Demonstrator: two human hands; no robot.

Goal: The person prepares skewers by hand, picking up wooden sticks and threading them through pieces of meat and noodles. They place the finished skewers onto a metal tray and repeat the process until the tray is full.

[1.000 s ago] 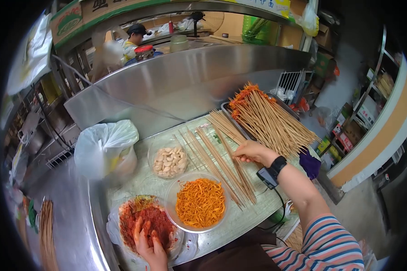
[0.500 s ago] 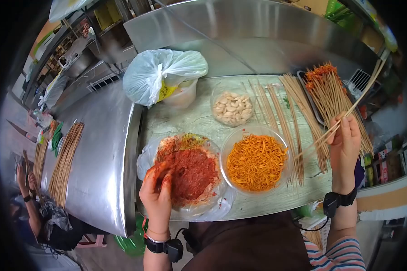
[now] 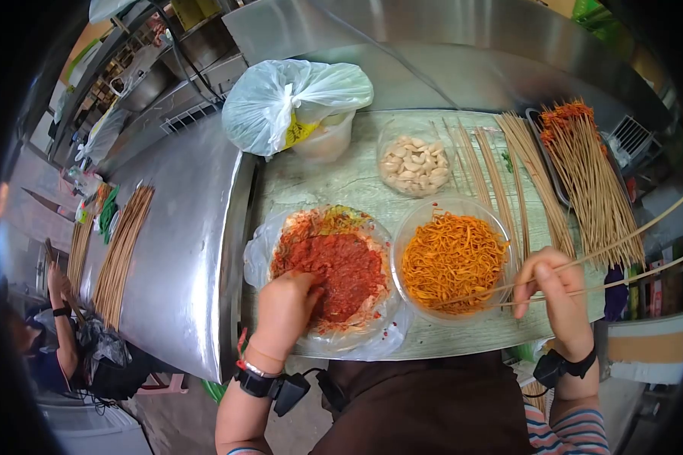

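Observation:
Fingers curled and bent down, my left hand [image 3: 282,311] dips into the red paste [image 3: 345,269] at the left side of its bowl, which is lined with a clear plastic bag [image 3: 391,334]. The fingertips are partly hidden by the hand and the paste. In my right hand [image 3: 558,292] are two long bamboo skewers [image 3: 637,235], gripped between thumb and fingers. Their near ends reach left over the clear bowl [image 3: 397,284] and touch the orange, noodle-like shreds [image 3: 451,262].
Behind stand a tub of pale cloves [image 3: 415,165] and a bagged tub [image 3: 296,106]. Loose skewers [image 3: 535,178] lie right, beside a tray of loaded skewers [image 3: 584,163]. More skewers [image 3: 125,258] rest on the steel counter [image 3: 182,235]. Another person's arm [image 3: 62,311] shows far left.
My left hand has moved from the paste bowl's edge down into the paste. My right hand has lowered and tilted the skewers, bringing their ends into the orange shreds. The view has shifted slightly.

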